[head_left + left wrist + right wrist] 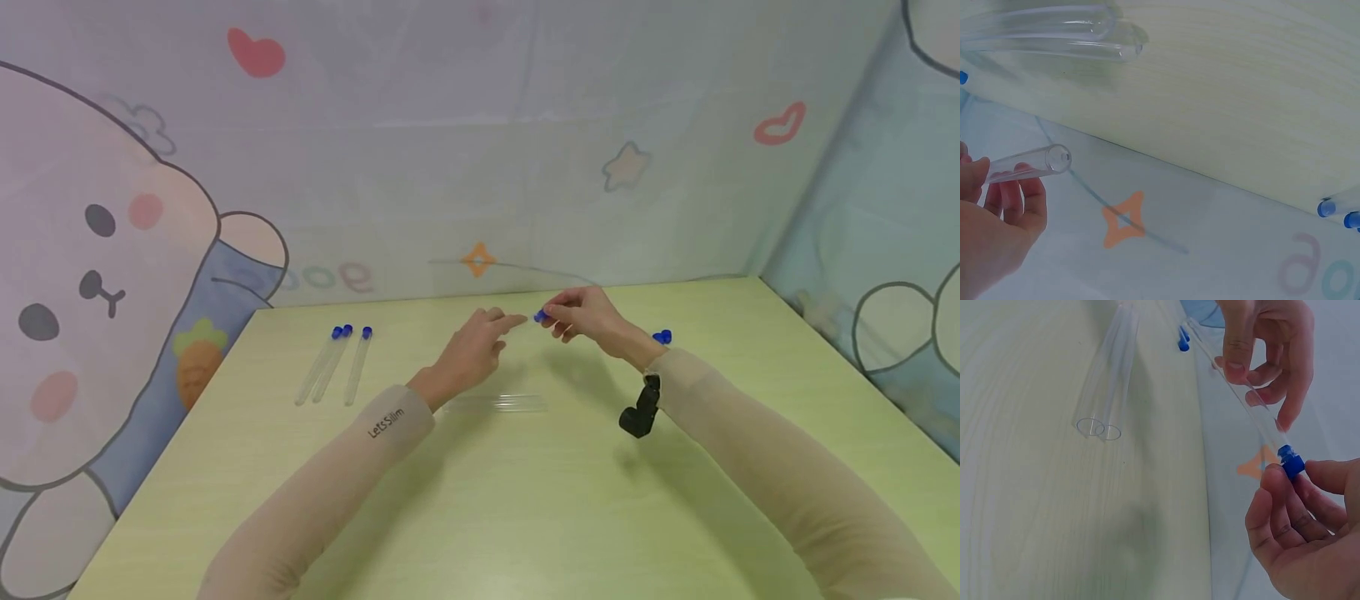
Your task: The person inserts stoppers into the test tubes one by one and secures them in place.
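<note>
My left hand (468, 352) grips a clear test tube (1262, 420), its rounded end showing in the left wrist view. At the tube's other end, my right hand (594, 318) pinches a blue cap (1294, 466) between thumb and fingers. In the right wrist view the cap's narrower part meets the tube's mouth; how far it sits inside I cannot tell. Below the hands, uncapped clear test tubes (521, 404) lie side by side on the table, open mouths showing in the right wrist view.
Several blue-capped test tubes (358, 367) lie at the left of the pale wooden table (480, 517). Loose blue caps (663, 337) lie to the right, beyond my right forearm. A printed cloth backdrop (420, 167) stands behind the table's far edge.
</note>
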